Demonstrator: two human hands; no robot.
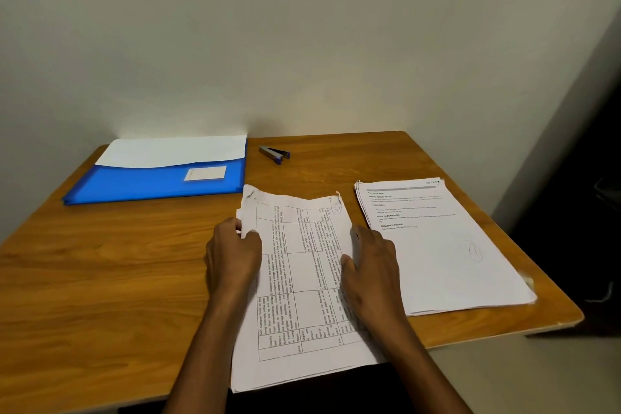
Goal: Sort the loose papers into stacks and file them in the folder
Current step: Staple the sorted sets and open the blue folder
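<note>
From the head view, two hands work a stack of table-printed papers point(299, 282) lying at the near middle of the wooden counter point(100, 272), its near end hanging just over the front edge. The left hand point(233, 254) grips the stack's left edge, thumb curled over the top sheet; the right hand point(371, 270) is on the right edge, fingers bent down along the side and thumb lying on the paper, so both hands are closed on the same stack from opposite sides. A second stack of text pages point(443, 245) lies just beside it to the right, apart from either hand. The blue folder point(148, 183) lies at the far left with a white sheet point(174, 149) showing above its pocket, and a stapler point(275, 154) sits behind the papers. The step looks like squaring up a sorted stack. Next would likely be lifting it whole toward the folder, which calls for an even grip so loose sheets do not fan or slide.
</note>
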